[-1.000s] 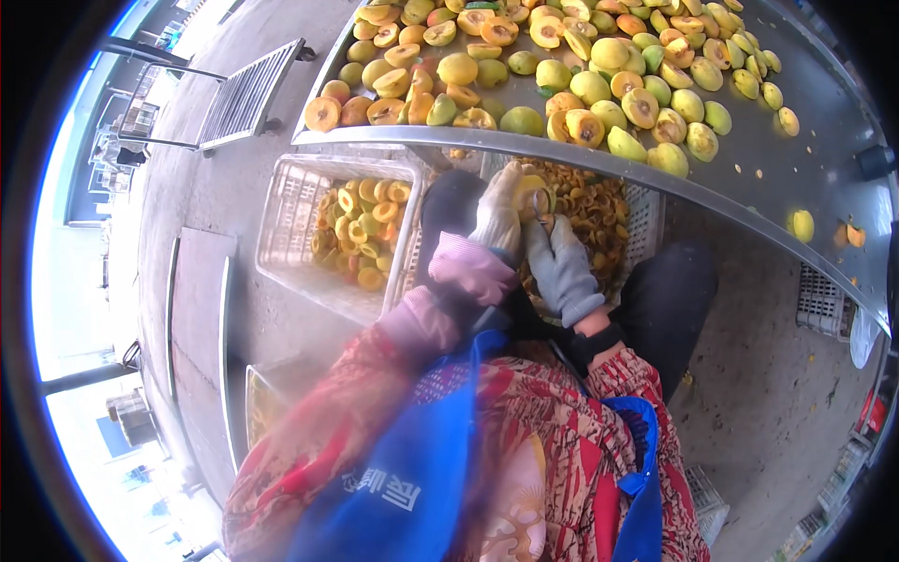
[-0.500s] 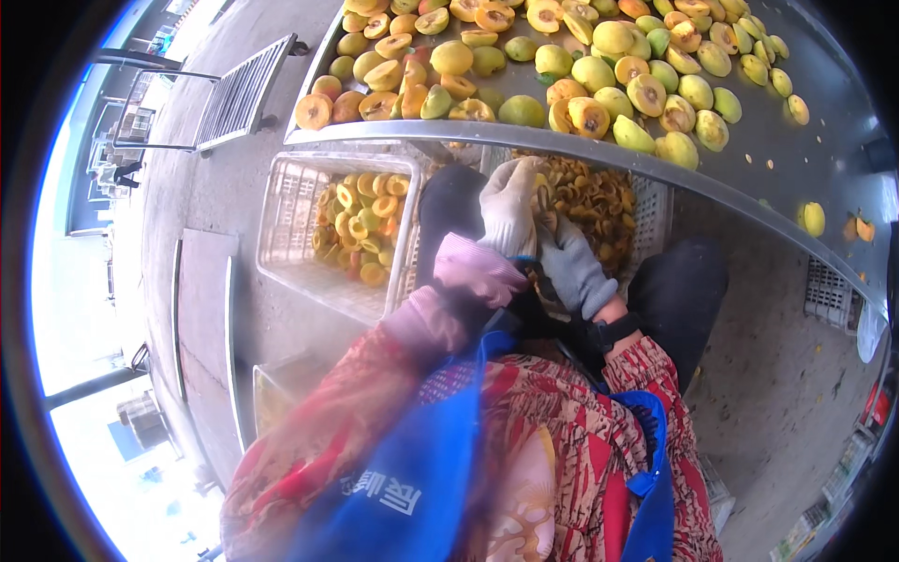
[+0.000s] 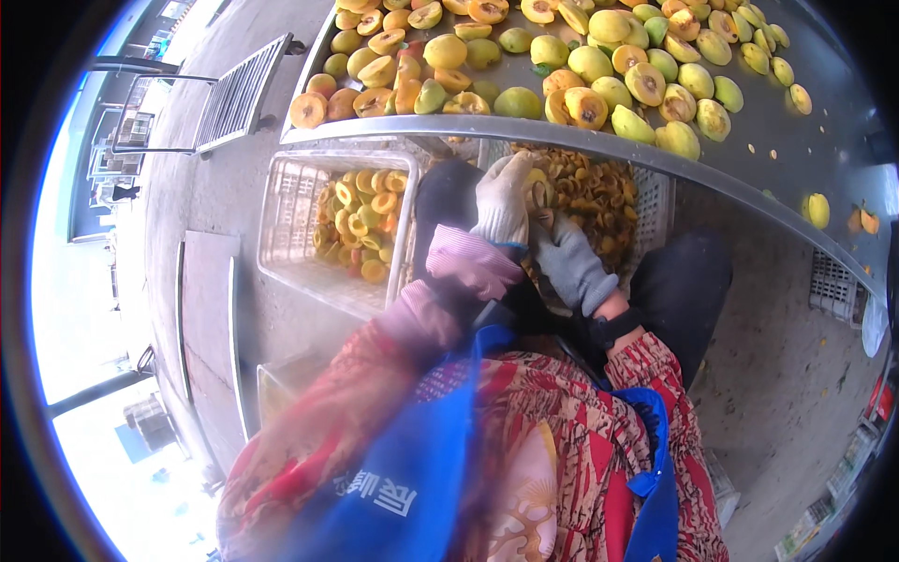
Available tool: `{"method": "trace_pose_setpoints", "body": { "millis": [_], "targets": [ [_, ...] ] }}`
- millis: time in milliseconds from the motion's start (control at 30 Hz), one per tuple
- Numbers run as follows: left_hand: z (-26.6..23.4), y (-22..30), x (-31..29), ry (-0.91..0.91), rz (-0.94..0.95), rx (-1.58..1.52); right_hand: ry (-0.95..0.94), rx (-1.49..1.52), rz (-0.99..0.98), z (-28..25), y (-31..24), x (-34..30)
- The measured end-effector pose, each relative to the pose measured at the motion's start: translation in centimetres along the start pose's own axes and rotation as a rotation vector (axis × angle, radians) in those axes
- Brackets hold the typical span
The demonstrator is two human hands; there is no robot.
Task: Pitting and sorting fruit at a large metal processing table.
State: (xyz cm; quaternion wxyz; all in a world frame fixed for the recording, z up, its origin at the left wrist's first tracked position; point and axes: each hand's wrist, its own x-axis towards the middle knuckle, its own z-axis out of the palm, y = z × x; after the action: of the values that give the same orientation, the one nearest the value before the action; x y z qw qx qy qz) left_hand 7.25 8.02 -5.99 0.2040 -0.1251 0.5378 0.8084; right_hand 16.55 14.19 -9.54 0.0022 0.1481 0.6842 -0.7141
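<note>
My left hand, in a white knit glove, is closed on a yellowish peach half that shows at its fingertips. Close beside it, my right hand wears a grey glove, its fingers curled up against the fruit. A thin, dark bit shows at the right fingertips; I cannot make out what it is. Both hands are over the near side of a crate full of brownish-orange fruit scraps, between my knees. To the left stands a pale plastic crate with hollowed peach halves in it.
Ahead, a metal table with a raised rim bears many whole and halved yellow peaches. Its edge passes just beyond my hands. A slatted trolley stands at the far left, and another crate sits under the table at the right.
My left hand has shifted slightly left, and the peach half shows more clearly at its fingertips. The right hand stays close against it. The whole view has tilted a little.
</note>
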Motion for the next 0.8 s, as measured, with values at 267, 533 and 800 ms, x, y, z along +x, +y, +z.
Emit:
{"method": "trace_pose_setpoints", "body": {
  "millis": [267,533,800],
  "targets": [
    [-1.3,-0.2,0.5,-0.163,-0.008,0.084,0.056,-0.366,-0.072,-1.9,-2.1,-0.8],
    [-1.3,-1.0,-0.3,-0.212,-0.297,0.238,0.27,-0.523,-0.424,-2.7,-1.2,-1.0],
    [-1.2,-0.6,-5.6,-0.271,-0.024,0.556,0.506,-0.194,-0.219,-2.4,-2.0,-2.5]
  ]
}}
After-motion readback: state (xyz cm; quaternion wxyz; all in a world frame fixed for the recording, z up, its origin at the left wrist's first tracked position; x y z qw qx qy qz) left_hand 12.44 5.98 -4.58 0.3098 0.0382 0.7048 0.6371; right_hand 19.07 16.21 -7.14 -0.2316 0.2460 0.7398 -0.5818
